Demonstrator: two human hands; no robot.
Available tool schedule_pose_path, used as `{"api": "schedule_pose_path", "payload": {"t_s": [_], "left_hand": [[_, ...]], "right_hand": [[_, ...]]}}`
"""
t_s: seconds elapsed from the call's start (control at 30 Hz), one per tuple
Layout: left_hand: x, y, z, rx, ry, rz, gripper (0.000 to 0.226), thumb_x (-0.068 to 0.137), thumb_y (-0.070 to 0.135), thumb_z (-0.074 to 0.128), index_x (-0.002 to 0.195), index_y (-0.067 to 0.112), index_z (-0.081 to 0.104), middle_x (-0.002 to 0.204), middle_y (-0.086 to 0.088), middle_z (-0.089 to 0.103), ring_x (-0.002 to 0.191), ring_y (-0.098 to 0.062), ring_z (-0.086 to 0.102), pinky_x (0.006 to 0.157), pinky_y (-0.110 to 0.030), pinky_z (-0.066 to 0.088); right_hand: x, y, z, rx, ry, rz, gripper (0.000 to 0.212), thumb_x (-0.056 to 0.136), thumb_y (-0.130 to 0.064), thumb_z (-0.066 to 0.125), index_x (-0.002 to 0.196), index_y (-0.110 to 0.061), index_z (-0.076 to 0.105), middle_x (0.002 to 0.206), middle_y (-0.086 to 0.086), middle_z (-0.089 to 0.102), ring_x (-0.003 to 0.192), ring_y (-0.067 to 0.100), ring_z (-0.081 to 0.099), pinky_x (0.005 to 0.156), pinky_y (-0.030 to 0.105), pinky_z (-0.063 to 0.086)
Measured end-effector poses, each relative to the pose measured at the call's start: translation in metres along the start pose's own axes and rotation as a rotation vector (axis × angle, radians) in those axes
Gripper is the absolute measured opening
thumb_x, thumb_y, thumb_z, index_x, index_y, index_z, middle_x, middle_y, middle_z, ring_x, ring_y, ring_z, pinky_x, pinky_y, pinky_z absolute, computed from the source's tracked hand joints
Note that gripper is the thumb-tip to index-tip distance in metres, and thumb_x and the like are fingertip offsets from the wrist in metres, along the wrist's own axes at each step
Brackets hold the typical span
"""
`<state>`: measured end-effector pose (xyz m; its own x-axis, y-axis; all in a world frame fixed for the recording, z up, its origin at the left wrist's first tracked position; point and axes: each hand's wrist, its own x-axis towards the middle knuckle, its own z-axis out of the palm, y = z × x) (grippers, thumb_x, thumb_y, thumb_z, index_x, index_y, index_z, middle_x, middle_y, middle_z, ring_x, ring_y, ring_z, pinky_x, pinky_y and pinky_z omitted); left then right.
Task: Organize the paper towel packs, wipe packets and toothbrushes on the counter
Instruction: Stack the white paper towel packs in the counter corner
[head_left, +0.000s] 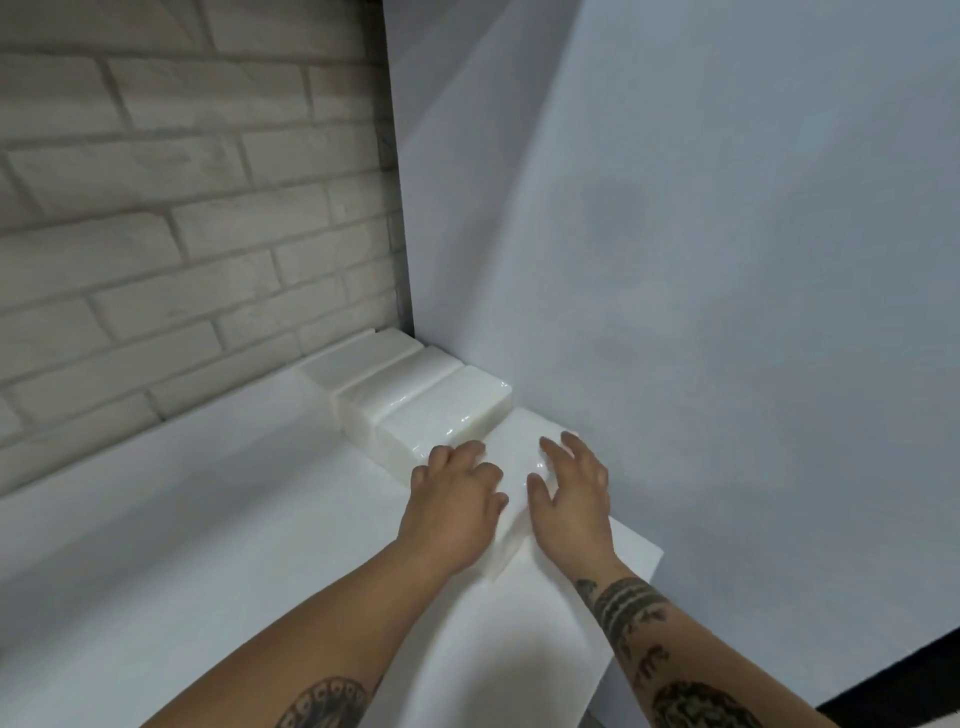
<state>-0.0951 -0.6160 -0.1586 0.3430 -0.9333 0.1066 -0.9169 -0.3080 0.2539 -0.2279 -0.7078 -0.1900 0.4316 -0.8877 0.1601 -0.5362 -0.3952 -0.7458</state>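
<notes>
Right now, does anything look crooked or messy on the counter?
Nothing looks spilled or torn. Only the nearest paper towel pack, under the left hand and right hand, seems to sit lower than the neat row of packs along the wall. Hard to be sure.

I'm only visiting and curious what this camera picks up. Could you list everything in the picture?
Paper towel packs: four as far as I can tell, white, in a row along the right wall into the corner.
Counter: one, white, under the packs.
Brick wall: one, pale grey, behind the counter.
Plain wall: one, white, on the right.
Left hand: one, on the left edge of the nearest pack.
Right hand: one, fingers spread on top of that pack.
</notes>
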Motion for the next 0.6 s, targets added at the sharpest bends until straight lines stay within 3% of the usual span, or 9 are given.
{"api": "schedule_pose_path", "payload": {"t_s": [0.1, 0.17, 0.37, 0.6], "left_hand": [[-0.012, -0.008, 0.0, 0.015, -0.099, 0.088, 0.05, 0.097, 0.058, 0.048, 0.141, 0.036, 0.051, 0.157, 0.012, 0.033, 0.14, -0.019, 0.027, 0.111, -0.039, 0.028], [-0.012, -0.012, 0.001, 0.052, -0.15, 0.098, 0.056, 0.096, 0.06, 0.051, 0.147, 0.037, 0.044, 0.158, 0.013, 0.031, 0.141, -0.02, 0.027, 0.113, -0.039, 0.027], [0.008, -0.018, 0.004, 0.079, -0.146, 0.077, 0.055, 0.098, 0.053, 0.053, 0.147, 0.031, 0.045, 0.158, 0.008, 0.035, 0.139, -0.025, 0.035, 0.111, -0.037, 0.036], [0.022, -0.025, 0.008, 0.038, -0.143, 0.043, 0.055, 0.102, 0.04, 0.055, 0.153, 0.026, 0.039, 0.166, 0.003, 0.025, 0.15, -0.023, 0.026, 0.117, -0.032, 0.028]], "right_hand": [[0.004, 0.02, 0.004, -0.189, -0.202, -0.091, 0.054, 0.104, -0.053, 0.043, 0.155, -0.037, 0.038, 0.168, -0.014, 0.017, 0.158, 0.015, 0.002, 0.127, 0.045, 0.014], [0.007, 0.025, 0.005, -0.236, -0.203, -0.13, 0.057, 0.103, -0.059, 0.038, 0.156, -0.039, 0.033, 0.169, -0.015, 0.014, 0.158, 0.016, 0.0, 0.127, 0.042, 0.013], [0.025, 0.021, 0.017, -0.218, -0.218, -0.122, 0.058, 0.104, -0.055, 0.039, 0.158, -0.033, 0.032, 0.17, -0.01, 0.013, 0.159, 0.02, 0.003, 0.126, 0.041, 0.021], [0.047, 0.015, 0.029, -0.214, -0.26, -0.091, 0.06, 0.103, -0.054, 0.041, 0.158, -0.029, 0.034, 0.169, -0.004, 0.014, 0.157, 0.023, 0.016, 0.123, 0.044, 0.027]]}}
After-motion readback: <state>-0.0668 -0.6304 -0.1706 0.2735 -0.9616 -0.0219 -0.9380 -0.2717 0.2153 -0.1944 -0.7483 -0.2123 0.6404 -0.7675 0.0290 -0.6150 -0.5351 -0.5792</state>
